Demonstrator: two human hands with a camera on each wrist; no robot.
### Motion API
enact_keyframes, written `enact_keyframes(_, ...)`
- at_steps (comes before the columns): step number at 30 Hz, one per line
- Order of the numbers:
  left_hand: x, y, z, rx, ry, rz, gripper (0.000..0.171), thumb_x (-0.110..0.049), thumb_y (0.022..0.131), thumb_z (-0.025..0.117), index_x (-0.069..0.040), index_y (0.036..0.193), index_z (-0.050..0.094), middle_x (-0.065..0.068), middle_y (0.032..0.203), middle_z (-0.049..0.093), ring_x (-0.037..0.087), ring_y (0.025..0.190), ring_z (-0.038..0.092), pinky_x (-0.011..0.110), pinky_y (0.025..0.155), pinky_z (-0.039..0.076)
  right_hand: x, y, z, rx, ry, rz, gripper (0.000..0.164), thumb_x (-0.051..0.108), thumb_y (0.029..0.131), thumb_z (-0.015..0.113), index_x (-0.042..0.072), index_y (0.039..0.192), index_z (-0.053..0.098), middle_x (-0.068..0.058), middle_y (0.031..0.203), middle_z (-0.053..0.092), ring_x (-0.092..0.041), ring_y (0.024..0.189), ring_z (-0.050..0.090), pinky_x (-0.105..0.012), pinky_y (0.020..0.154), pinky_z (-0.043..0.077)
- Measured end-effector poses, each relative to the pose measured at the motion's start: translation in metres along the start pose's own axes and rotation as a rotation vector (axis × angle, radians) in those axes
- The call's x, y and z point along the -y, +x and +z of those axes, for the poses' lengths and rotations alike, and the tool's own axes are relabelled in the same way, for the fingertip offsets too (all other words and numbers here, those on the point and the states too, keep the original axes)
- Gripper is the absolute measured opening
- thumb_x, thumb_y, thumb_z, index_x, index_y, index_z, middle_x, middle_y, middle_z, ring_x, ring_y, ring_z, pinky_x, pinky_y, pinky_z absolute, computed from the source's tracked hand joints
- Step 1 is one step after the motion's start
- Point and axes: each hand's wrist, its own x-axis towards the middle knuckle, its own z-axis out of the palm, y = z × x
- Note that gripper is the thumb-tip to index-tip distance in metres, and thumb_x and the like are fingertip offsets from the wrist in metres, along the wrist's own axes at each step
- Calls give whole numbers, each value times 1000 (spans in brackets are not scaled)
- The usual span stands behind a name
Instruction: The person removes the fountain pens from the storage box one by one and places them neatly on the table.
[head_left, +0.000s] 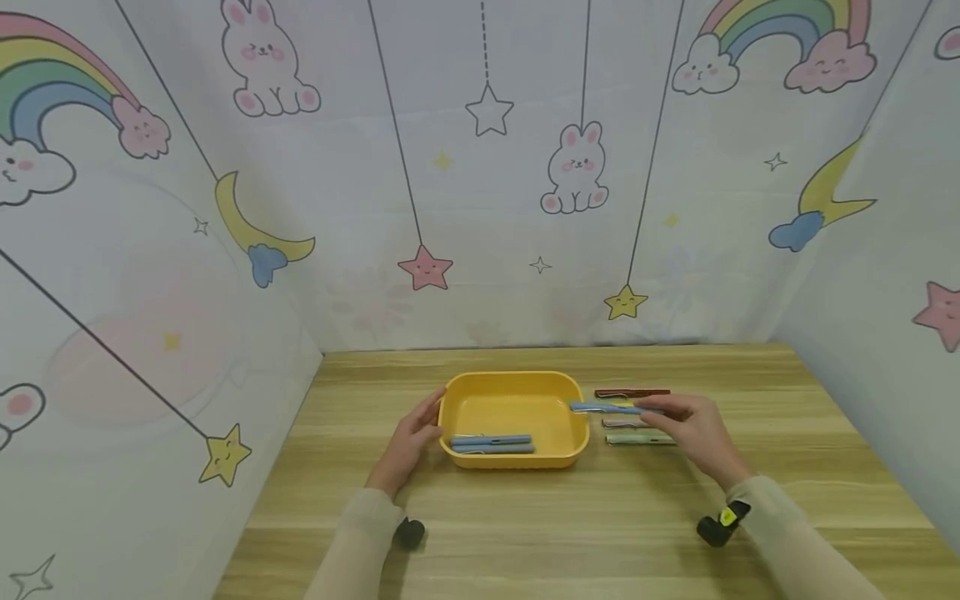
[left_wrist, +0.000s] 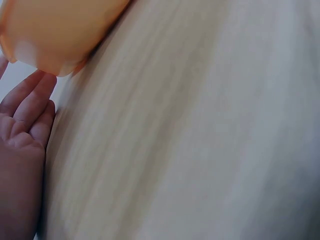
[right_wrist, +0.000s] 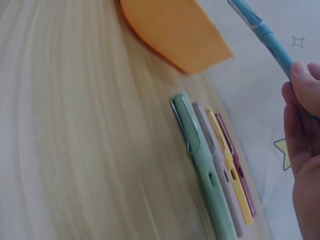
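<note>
Left hand (head_left: 408, 443): fingers relaxed, touching tray (head_left: 510, 408)!
Right hand (head_left: 697, 430): pinching blue pen (head_left: 609, 408) aloft!
Four pens (right_wrist: 220, 167): toward tabletop's (head_left: 555, 533) far edge.

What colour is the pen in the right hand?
Light blue; the pen shows best in the right wrist view.

We see part of an orange container (left_wrist: 65, 30) at the upper left, cropped by the frame; below it, along the left edge, the left hand (left_wrist: 24, 122) holds its fingers up at the container's side; we find a pale wooden table (left_wrist: 150, 125) filling most of the rest, its streaked grain slanting and blurred.
</note>
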Motion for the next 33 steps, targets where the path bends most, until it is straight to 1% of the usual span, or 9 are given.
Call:
enact_keyframes(5, 0, -1, 0, -7, 2, 1, 67, 1, 100, 55, -14, 163, 40, 18, 165, 40, 34, 154, 36, 22, 114, 36, -6, -6, -5, -10, 10, -11, 29, 13, 97, 76, -3, 121, 76, -13, 115, 79, -10, 96, 75, -26, 78, 62)
enact_keyframes(8, 0, -1, 0, -8, -2, -3, 67, 0, 99, 56, -14, 163, 40, 17, 165, 40, 33, 154, 36, 25, 116, 36, -9, -9, -7, -19, 9, -19, 27, 10, 96, 76, -3, 119, 77, -12, 114, 79, -8, 97, 74, -24, 77, 61)
enact_keyframes(12, 0, -2, 0, -4, -13, 1, 67, 0, 99, 56, -12, 163, 40, 17, 166, 39, 34, 155, 35, 30, 119, 35, -11, -14, -10, -28, -13, -22, 24, 10, 96, 76, -1, 117, 78, -7, 113, 79, -5, 96, 72, -27, 73, 61)
enact_keyframes(17, 0, -1, 1, -1, -12, 11, 67, 1, 100, 56, -12, 163, 39, 18, 166, 39, 35, 155, 35, 22, 116, 36, -15, -20, -15, -26, -23, -37, 23, 7, 95, 76, -2, 117, 78, -1, 112, 80, -4, 96, 73, -26, 73, 61)
enact_keyframes(21, -2, -1, 1, 0, -11, 16, 67, 1, 100, 54, -12, 164, 38, 19, 166, 39, 36, 154, 35, 17, 112, 37, -20, -26, -20, -18, -11, -48, 24, 6, 95, 75, -4, 117, 77, -4, 114, 80, -3, 99, 73, -22, 79, 61)
enact_keyframes(23, -2, -1, 1, 2, -10, 13, 67, 2, 101, 53, -12, 164, 38, 19, 166, 38, 36, 154, 35, 22, 115, 36, -23, -28, -22, -20, -4, -53, 24, 4, 94, 76, -5, 117, 77, -9, 114, 79, -2, 99, 73, -21, 80, 60)
enact_keyframes(28, -3, -1, 1, 3, -11, 7, 67, 2, 101, 53, -12, 164, 38, 19, 166, 39, 35, 154, 36, 26, 117, 36, -28, -34, -25, -37, -56, -42, 23, 4, 92, 78, -4, 114, 79, -8, 114, 79, -6, 97, 74, -19, 78, 59)
enact_keyframes(31, -2, -1, 1, 5, -16, 13, 67, 2, 100, 53, -12, 164, 38, 19, 166, 39, 36, 154, 36, 18, 112, 38, -31, -37, -25, -40, -74, -27, 23, 6, 92, 79, -3, 113, 79, -9, 115, 79, -3, 97, 74, -18, 79, 59)
enact_keyframes(33, -1, -1, 1, 6, -19, 14, 67, 2, 100, 54, -12, 164, 38, 19, 166, 39, 36, 154, 36, 17, 112, 38, -34, -38, -26, -37, -85, -26, 21, 6, 92, 79, -1, 112, 80, -10, 114, 79, 1, 98, 72, -17, 79, 58)
